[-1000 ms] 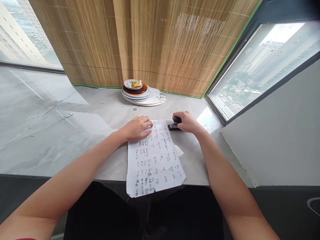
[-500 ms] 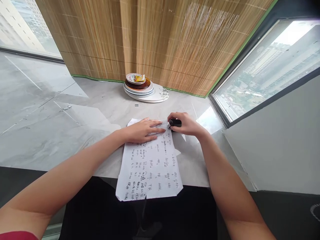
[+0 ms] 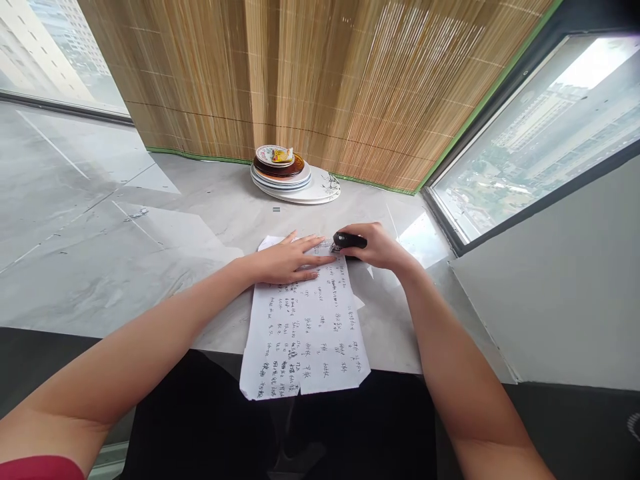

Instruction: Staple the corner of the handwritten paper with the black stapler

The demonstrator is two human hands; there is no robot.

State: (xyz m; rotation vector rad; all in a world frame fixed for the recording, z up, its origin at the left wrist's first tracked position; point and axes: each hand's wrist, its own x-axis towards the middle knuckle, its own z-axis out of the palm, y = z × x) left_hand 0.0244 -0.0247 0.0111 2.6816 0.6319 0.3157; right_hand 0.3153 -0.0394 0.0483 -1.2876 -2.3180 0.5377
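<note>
White sheets of paper [image 3: 307, 333] covered in handwritten characters lie on a grey marble counter [image 3: 150, 253], their lower end hanging over the front edge. My left hand [image 3: 290, 260] lies flat on the upper part of the sheets, fingers spread. My right hand [image 3: 380, 248] grips a black stapler [image 3: 349, 241] whose jaws sit over the top right corner of the paper.
A stack of plates [image 3: 293, 180] with a small yellow packet on top stands at the back against a bamboo blind [image 3: 320, 87]. A small staple strip [image 3: 276, 209] lies on the counter before it. Windows flank both sides; a grey wall [image 3: 560, 300] is at right.
My right hand brought the stapler from beside the sheets onto their top right corner. My left hand slid rightwards across the top of the paper, and the sheets shifted slightly.
</note>
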